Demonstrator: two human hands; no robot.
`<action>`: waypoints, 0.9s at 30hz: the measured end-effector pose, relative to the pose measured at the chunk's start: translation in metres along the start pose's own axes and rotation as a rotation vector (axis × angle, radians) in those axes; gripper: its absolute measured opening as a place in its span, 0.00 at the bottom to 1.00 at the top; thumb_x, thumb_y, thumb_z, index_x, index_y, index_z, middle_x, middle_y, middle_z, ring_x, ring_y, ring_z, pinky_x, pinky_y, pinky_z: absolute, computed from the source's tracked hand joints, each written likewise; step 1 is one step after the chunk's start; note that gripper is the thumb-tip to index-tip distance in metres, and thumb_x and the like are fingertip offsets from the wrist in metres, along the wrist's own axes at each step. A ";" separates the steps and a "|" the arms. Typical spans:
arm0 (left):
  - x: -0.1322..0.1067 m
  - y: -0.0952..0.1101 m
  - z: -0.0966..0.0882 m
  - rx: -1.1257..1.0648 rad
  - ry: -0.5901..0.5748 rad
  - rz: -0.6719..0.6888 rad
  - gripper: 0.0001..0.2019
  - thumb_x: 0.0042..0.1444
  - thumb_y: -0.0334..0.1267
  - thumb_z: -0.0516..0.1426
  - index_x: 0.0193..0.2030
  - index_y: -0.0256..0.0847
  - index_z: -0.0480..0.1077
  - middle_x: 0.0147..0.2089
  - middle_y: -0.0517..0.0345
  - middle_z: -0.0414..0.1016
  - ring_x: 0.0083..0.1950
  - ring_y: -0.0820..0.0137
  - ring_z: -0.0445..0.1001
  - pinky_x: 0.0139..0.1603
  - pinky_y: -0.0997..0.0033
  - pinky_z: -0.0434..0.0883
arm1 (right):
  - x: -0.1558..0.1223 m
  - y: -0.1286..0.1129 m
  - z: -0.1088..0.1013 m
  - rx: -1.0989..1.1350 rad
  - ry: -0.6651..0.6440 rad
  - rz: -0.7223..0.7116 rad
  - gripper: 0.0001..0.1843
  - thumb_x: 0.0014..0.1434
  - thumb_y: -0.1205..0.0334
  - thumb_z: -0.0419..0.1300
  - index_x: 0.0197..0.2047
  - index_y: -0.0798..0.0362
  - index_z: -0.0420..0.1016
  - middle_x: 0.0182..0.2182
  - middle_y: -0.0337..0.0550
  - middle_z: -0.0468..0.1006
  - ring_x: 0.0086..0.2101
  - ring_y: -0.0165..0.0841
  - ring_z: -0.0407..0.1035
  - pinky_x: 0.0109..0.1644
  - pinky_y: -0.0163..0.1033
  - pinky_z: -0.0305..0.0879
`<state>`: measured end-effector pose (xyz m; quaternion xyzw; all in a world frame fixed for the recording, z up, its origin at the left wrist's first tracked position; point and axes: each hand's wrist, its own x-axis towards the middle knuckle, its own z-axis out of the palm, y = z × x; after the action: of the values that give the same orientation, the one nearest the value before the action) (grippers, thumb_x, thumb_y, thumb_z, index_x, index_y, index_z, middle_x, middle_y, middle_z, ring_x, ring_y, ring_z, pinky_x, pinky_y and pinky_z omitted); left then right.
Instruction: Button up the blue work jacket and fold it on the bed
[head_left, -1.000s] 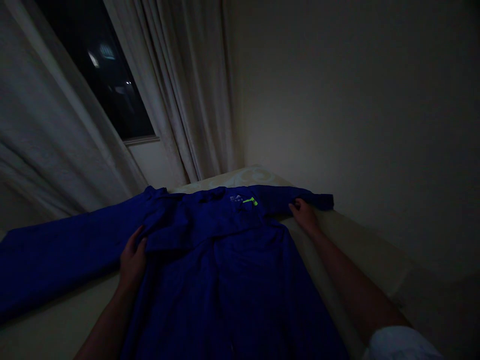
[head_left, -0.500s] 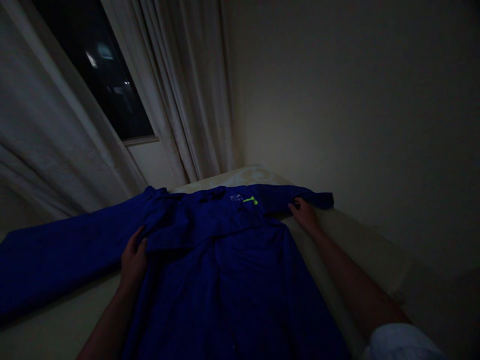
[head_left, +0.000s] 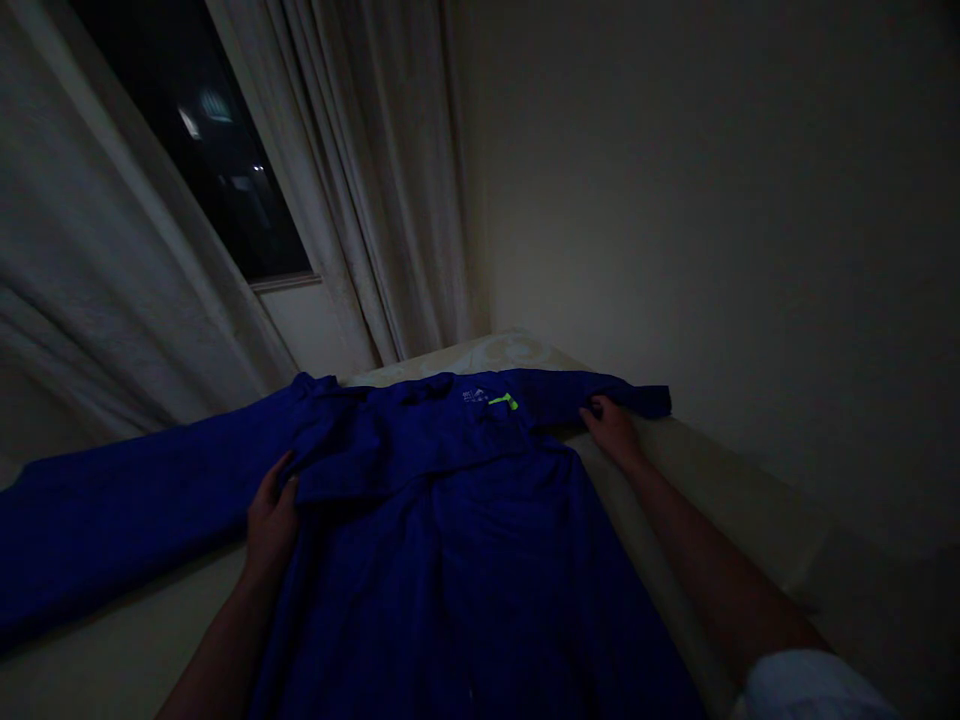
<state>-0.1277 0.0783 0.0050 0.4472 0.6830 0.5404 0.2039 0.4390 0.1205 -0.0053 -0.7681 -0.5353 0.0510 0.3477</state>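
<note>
On the bed (head_left: 720, 470), both hands pinch the blue jacket (head_left: 465, 520): left hand (head_left: 271, 520) near one sleeve, right hand (head_left: 613, 430) gripping the other; pull gently and evenly.

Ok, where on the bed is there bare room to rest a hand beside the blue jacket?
Bare pale mattress runs right of the blue fabric jacket, alongside the right hand and forearm, up to the wall. Another bare patch lies near left, below the spread sleeve, beside the left hand. The middle is covered by the jacket.
</note>
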 end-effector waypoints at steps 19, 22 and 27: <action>0.003 -0.005 0.001 -0.046 -0.019 0.014 0.31 0.62 0.46 0.55 0.69 0.36 0.70 0.69 0.40 0.73 0.72 0.50 0.68 0.74 0.49 0.63 | -0.112 -0.114 0.009 0.026 -0.818 -0.750 0.42 0.68 0.31 0.56 0.77 0.43 0.61 0.77 0.50 0.54 0.75 0.51 0.49 0.77 0.61 0.45; 0.004 -0.007 0.001 -0.036 -0.010 0.020 0.30 0.61 0.46 0.56 0.69 0.38 0.71 0.69 0.43 0.73 0.72 0.50 0.69 0.74 0.48 0.64 | -0.106 -0.112 0.008 0.052 -0.816 -0.747 0.41 0.68 0.32 0.57 0.76 0.42 0.62 0.77 0.50 0.54 0.75 0.50 0.50 0.77 0.61 0.45; 0.005 -0.010 0.000 0.001 -0.014 0.044 0.30 0.62 0.47 0.55 0.68 0.38 0.71 0.69 0.43 0.73 0.72 0.51 0.69 0.74 0.49 0.63 | -0.106 -0.110 0.010 0.057 -0.814 -0.767 0.41 0.68 0.32 0.57 0.76 0.43 0.62 0.77 0.51 0.55 0.74 0.50 0.50 0.77 0.61 0.46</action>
<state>-0.1340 0.0824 -0.0028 0.4659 0.6718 0.5414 0.1963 0.3026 0.0547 0.0206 -0.4270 -0.8658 0.2278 0.1271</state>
